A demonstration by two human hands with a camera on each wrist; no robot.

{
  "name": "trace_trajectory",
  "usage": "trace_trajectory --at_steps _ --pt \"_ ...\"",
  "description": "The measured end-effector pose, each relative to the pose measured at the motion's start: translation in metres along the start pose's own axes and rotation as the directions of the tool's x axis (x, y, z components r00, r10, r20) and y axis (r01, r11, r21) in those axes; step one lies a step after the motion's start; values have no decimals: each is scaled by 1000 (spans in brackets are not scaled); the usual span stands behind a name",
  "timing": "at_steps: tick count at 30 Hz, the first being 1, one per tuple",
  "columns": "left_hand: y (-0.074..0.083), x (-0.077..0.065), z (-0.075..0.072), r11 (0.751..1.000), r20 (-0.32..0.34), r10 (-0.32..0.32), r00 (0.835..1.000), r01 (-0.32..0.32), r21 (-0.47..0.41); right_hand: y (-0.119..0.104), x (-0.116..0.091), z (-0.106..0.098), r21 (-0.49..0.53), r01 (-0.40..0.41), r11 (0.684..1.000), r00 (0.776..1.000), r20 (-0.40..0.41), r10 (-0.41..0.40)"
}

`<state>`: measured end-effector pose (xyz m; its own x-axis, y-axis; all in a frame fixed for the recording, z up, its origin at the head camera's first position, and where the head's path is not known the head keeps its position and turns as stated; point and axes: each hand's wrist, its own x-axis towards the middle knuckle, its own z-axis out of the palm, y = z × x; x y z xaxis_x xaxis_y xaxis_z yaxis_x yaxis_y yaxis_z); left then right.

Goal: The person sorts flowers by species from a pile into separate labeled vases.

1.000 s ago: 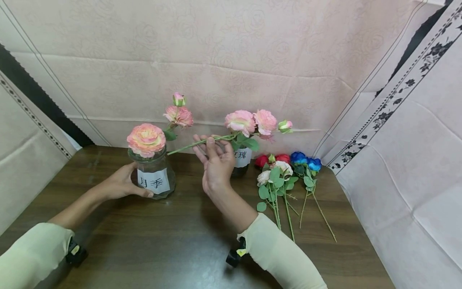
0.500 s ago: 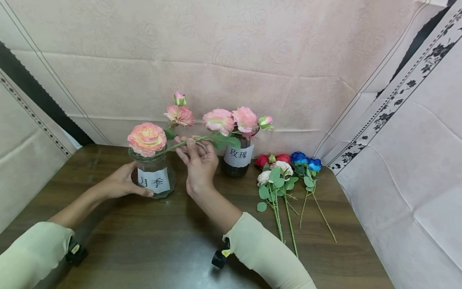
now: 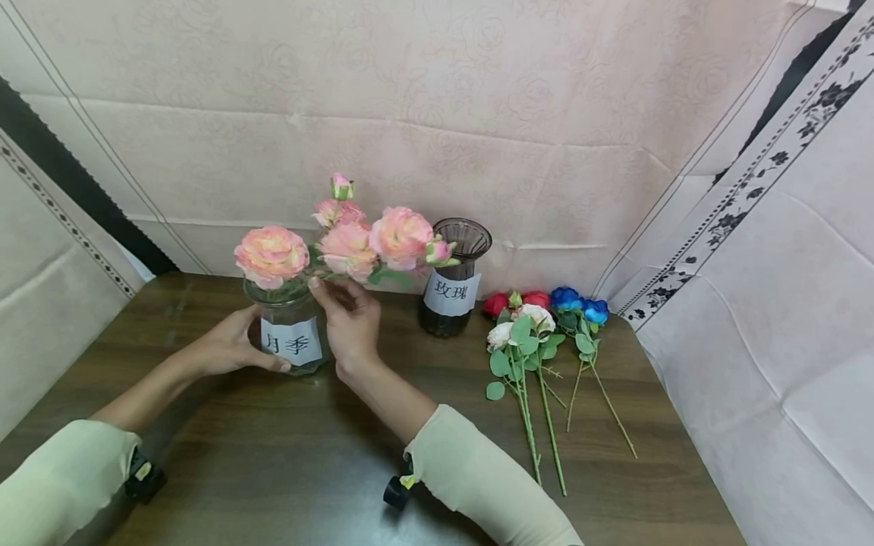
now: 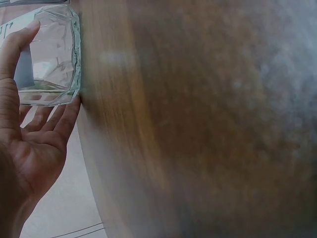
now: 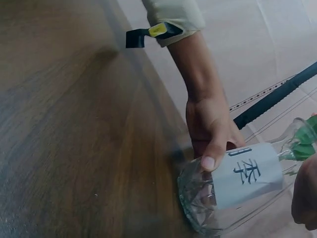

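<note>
A clear glass vase (image 3: 292, 309) with a white paper label stands at the left of the table. My left hand (image 3: 228, 345) grips its lower side, thumb across the front; the left wrist view shows its fingers behind the glass (image 4: 54, 54). A large pink-and-yellow flower (image 3: 271, 256) sits in the vase mouth, with a pink bloom and bud (image 3: 341, 186) rising behind it. At the right of the rim, my right hand (image 3: 351, 322) pinches the stem of a pink flower spray (image 3: 401, 236), whose blooms lean right. The stem's lower end is hidden by the hand and vase.
A dark glass vase (image 3: 447, 322) with its own label stands to the right, its mouth holding no flowers. Beyond it lie white flowers (image 3: 535, 317), red flowers (image 3: 495, 305) and blue flowers (image 3: 565, 298), stems toward me. A pale curtain (image 3: 437, 114) hangs behind the table.
My right hand has moved left with the pink flower spray, bringing its stem to the glass vase's mouth and uncovering the dark vase. The left hand has stayed on the glass vase.
</note>
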<state>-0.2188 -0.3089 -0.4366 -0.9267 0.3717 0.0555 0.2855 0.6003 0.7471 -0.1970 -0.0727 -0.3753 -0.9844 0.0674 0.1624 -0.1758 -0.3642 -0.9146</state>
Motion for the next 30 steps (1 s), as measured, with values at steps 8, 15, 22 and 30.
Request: trace_trajectory --at_steps 8,15,22,30 --pt "0 -1 1 1000 6 21 1000 -20 -24 14 -7 -6 22 30 999 995 95 -32" --pt "-1 -2 0 1000 -3 7 1000 -7 -4 21 -16 -17 40 141 989 980 137 -145" --pt "-2 -1 1 1000 2 16 1000 -16 -14 18 -18 -29 -83 205 975 959 219 -183" --pt "-4 0 1 999 5 34 999 -34 -15 11 -14 -37 -276 226 934 926 358 -118"
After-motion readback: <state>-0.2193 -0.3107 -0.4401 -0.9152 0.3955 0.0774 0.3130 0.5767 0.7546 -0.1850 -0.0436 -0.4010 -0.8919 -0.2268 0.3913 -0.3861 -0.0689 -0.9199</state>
